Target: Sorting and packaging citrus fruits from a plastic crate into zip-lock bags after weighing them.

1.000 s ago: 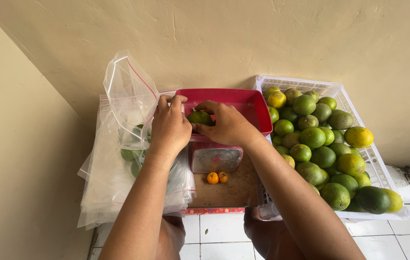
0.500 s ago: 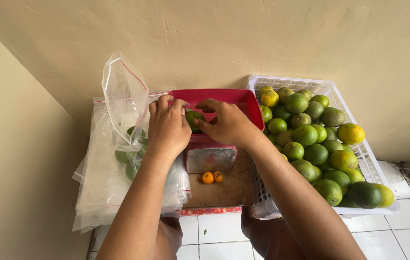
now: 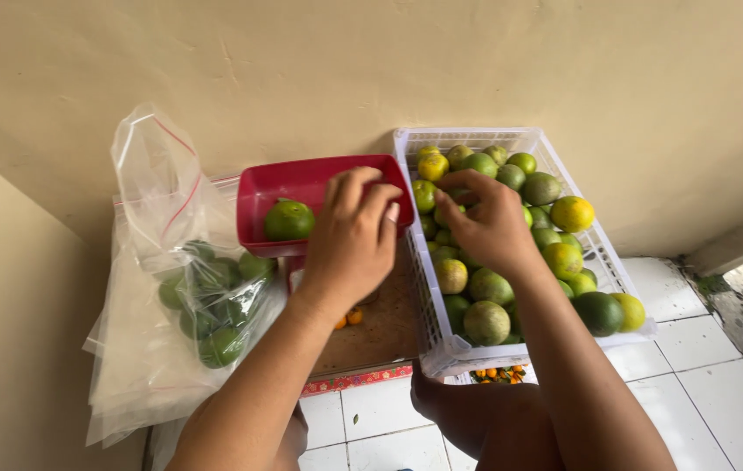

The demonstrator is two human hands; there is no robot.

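Observation:
A red plastic tray stands against the wall with one green citrus fruit in it. My left hand rests on the tray's right rim with fingers curved and nothing seen in it. My right hand reaches into the white slatted crate, fingers spread over the green and yellow citrus fruits there. What lies under its palm is hidden.
A clear plastic bag holding several green citrus fruits leans at the left. Two tiny orange fruits lie on the brown board under the tray. A beige wall is close behind, with white floor tiles at the right.
My right hand left the red tray and moved right into the crate; one green fruit stays in the tray. My left hand shifted from the bag's side to the tray's right rim.

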